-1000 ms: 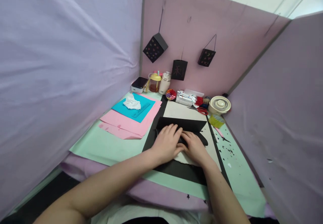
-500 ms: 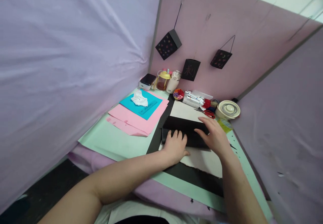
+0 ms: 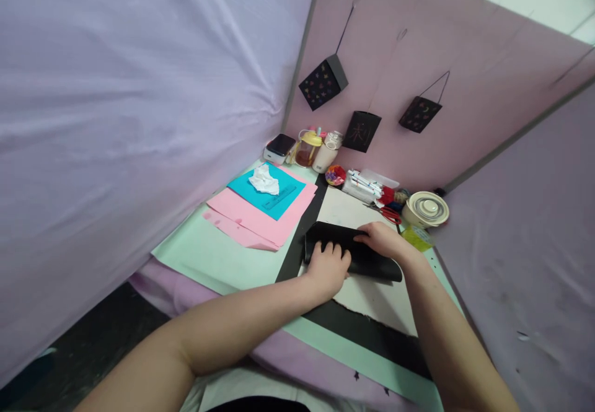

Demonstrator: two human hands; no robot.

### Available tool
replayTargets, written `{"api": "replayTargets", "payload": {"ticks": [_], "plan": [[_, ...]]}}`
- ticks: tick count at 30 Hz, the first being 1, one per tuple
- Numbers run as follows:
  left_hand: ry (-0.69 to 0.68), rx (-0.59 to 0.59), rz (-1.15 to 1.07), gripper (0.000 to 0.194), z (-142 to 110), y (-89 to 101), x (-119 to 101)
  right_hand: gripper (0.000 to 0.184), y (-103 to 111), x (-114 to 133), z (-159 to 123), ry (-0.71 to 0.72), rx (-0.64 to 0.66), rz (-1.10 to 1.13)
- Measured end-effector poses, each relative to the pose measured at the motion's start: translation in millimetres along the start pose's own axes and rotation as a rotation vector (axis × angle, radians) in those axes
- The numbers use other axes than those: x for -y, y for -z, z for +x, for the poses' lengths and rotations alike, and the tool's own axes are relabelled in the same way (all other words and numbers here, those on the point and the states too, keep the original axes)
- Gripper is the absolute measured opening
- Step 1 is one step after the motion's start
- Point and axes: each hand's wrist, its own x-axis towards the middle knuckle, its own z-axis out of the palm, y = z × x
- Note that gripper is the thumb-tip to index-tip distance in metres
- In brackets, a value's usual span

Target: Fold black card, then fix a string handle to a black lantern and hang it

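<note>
A sheet of black paper (image 3: 374,262) is bent over into a loose roll above a white board (image 3: 374,300). My left hand (image 3: 326,269) grips its near left part, fingers curled over the paper and the thumb low by the near edge. On the far right side, my right hand (image 3: 379,238) pinches the paper's upper edge between thumb and fingers. The inside of the roll is hidden. Under the board lies a larger black sheet (image 3: 367,331).
Pink paper (image 3: 260,231) and a blue sheet (image 3: 283,204) with a crumpled tissue (image 3: 264,180) lie left. Behind are a yellow-lidded jug (image 3: 308,149), a white bottle (image 3: 328,152), a pen box (image 3: 365,186), red scissors (image 3: 390,215) and a round cream container (image 3: 426,209). Black paper lanterns (image 3: 324,82) hang above.
My right hand has closed on the paper's far edge and bent it over toward me, making the sheet rounder. My left hand stays on the paper. The view has shifted slightly.
</note>
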Motion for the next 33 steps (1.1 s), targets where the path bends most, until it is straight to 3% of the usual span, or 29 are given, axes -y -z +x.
{"api": "replayTargets", "payload": {"ticks": [10, 33], "plan": [[-0.018, 0.001, -0.035, 0.05, 0.0, 1.5, 7.9, 0.023, -1.6, 7.8, -8.8, -0.036, 0.046, -0.006], [-0.098, -0.121, -0.026, 0.044, 2.6, -10.2, 12.8, 0.026, -19.6, 13.5, -31.6, 0.005, -0.055, 0.117]]}}
